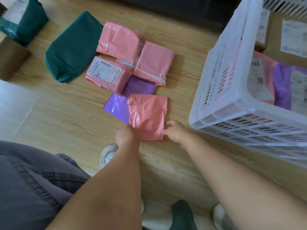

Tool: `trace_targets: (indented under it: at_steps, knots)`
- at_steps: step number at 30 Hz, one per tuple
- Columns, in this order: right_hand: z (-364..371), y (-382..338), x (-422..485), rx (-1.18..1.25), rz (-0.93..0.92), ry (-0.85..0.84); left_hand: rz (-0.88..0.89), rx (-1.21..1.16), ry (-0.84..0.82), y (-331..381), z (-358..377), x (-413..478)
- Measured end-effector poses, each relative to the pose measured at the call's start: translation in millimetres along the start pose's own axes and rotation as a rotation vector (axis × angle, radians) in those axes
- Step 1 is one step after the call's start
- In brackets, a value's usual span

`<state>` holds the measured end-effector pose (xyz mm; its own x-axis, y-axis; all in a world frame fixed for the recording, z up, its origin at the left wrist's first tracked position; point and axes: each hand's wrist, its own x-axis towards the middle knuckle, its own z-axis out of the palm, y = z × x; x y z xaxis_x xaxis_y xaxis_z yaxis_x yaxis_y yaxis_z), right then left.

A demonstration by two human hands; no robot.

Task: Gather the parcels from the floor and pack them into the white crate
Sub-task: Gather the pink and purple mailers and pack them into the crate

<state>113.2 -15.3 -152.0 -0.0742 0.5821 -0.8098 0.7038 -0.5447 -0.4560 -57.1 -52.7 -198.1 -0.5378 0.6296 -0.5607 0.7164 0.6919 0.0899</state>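
Several soft parcels lie together on the wooden floor. Nearest me is a pink parcel (147, 116), lying partly over a purple parcel (117, 107). My left hand (125, 134) grips its near left corner, and my right hand (174, 131) pinches its near right corner. Farther back lie a pink parcel with a white label (106, 74), two more pink parcels (118, 41) (153, 61), a second purple one (140, 85) and a dark green parcel (71, 48). The white crate (221, 77) stands on the right and holds pink and purple parcels.
A green parcel (25, 20) and a brown box (11, 57) sit at the far left. Cardboard boxes with labels (289, 35) lie in the crate's far part. My shoes (108, 154) and grey trousers are at the lower left. A dark cabinet base runs along the top.
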Motion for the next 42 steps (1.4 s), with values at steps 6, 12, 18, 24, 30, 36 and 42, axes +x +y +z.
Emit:
trace_targets:
  at_steps: [6, 12, 18, 24, 30, 36, 42]
  knots:
    - [-17.2, 3.7, -14.7, -0.248, -0.117, 0.152, 0.072, -0.122, 0.04, 18.4, -22.6, -10.2]
    - [-24.0, -8.1, -40.4, -0.422, -0.286, 0.296, 0.155, -0.389, 0.022, 33.4, -58.7, -27.4]
    - [-38.5, -23.2, -72.8, -0.55, -0.429, 0.551, 0.237, -0.697, 0.123, 53.5, -101.4, -58.6]
    - [-62.3, -40.8, -115.3, -0.424, -0.684, 0.812, 0.35, -0.986, 0.179, 67.7, -162.0, -96.4]
    - [-92.1, -63.4, -151.1, -0.062, -0.775, 0.793, 0.38, -1.093, 0.139, 66.1, -191.8, -118.3]
    - [-110.5, -74.1, -187.1, 0.188, -0.759, 0.738, 0.443, -0.883, 0.143, 64.1, -196.4, -136.3]
    - [-141.5, -72.6, -197.7, 0.357, -0.703, 0.812, 0.574, -0.766, 0.266, 84.1, -217.8, -153.5]
